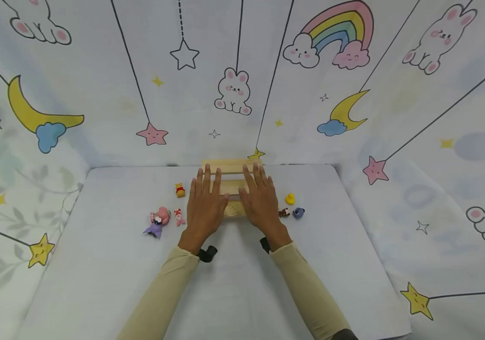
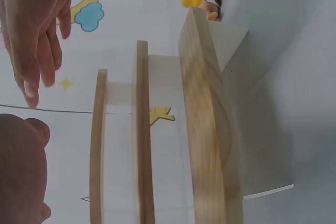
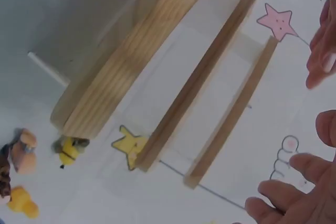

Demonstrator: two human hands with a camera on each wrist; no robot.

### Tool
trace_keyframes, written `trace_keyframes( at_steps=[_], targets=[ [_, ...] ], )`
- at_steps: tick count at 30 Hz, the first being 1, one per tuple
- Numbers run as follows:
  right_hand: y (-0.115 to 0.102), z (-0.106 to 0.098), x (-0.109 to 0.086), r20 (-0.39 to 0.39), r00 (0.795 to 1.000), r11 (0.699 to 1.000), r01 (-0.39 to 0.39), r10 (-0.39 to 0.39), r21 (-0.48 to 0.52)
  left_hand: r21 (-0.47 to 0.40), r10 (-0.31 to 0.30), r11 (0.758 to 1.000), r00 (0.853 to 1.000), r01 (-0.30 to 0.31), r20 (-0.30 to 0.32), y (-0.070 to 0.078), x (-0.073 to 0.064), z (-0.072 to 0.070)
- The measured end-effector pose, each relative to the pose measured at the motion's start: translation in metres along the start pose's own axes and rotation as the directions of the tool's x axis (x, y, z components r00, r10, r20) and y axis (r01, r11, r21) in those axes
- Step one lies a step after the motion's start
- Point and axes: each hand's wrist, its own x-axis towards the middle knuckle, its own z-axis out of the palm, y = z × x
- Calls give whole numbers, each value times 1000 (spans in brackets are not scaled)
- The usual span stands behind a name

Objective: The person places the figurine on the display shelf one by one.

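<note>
A small stepped wooden display rack [image 1: 235,210] with three light boards and pale side pieces stands at the back middle of the table. Over its left part hovers my left hand [image 1: 206,205], fingers extended forward. My right hand [image 1: 261,200] is held likewise over the right part, its fingers straight. Both hands are bare of any object, and they partly cover the rack in the head view. In the left wrist view, the rack's thick front board [image 2: 205,114] stands apart from the hands. The right wrist view also shows a gap between this board [image 3: 123,66] and the fingers.
Left of the rack lie a yellow-and-red bear figurine [image 1: 180,190], a pink figurine [image 1: 179,217], a round pink figurine [image 1: 163,215] and a purple one [image 1: 153,230]. Right are a yellow duck [image 1: 290,199], a brown figurine [image 1: 284,212] and a blue one [image 1: 298,213]. A patterned cloth [image 1: 200,113] hangs behind.
</note>
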Motion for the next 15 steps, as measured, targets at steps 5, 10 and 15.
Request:
trace_keyframes(
  at_steps=[5,10,15],
  targets=[
    [16,-2,-2,-69,997,995,-32,39,90,-95,-29,995,997,22,-73,-5,0,5],
    [32,-5,-5,-136,988,988,-57,77,146,-245,-77,969,979,29,-190,-12,-2,15],
    [46,-8,-9,-183,975,981,-96,127,170,-381,-150,924,956,44,-251,-19,-3,25]
  ],
)
